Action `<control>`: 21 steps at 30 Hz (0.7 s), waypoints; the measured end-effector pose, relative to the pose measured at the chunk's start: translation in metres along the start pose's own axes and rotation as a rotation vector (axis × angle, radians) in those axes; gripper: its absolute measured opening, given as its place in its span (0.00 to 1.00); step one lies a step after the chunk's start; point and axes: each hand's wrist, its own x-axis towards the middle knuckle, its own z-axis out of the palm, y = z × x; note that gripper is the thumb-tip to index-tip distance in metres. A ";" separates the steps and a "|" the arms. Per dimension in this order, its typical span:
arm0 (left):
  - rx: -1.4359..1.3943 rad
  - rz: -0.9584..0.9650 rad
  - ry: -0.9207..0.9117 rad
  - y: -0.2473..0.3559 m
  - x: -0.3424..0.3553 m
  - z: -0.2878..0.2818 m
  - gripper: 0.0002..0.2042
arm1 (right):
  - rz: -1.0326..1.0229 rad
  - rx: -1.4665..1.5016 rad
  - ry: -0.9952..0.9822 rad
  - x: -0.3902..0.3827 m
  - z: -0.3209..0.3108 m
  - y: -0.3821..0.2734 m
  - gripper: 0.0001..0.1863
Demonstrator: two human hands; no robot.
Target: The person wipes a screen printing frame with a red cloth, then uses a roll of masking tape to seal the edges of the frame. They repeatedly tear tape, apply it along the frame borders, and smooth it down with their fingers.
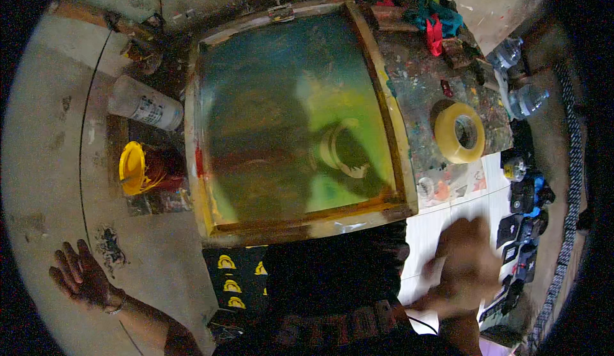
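Observation:
My left hand [82, 278] is held out at the lower left, over the grey floor, with its fingers spread and nothing in it. Smeared by motion, my right hand [464, 260] is at the lower right above white tiles; its fingers cannot be made out. Between them, in front of me, a wood-framed printing screen [256, 113] with a green-yellow mesh lies on a paint-stained bench. One pale curved design shows in the mesh. Neither hand touches the frame. Partly hidden by my body, a black sheet [243, 276] with several yellow printed motifs lies below the frame's near left corner.
Left of the screen are a yellow-rimmed paint tub [132, 167] and a whitish plastic container [146, 103]. A roll of tape [459, 132] rests on the bench to the right. Clear plastic bottles [527, 102] and several black items [521, 244] line the far right. Cloths [435, 20] lie at the back right.

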 end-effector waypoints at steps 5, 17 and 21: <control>0.159 0.073 0.013 0.000 -0.005 0.053 0.20 | -0.518 0.675 0.284 -0.007 0.047 -0.037 0.17; -0.406 -0.329 -0.935 -0.047 0.025 0.106 0.23 | -0.083 0.664 -0.094 -0.026 0.099 -0.028 0.15; 0.246 -0.396 -0.910 -0.159 0.008 0.172 0.14 | 0.577 1.226 -0.263 -0.052 0.168 -0.029 0.37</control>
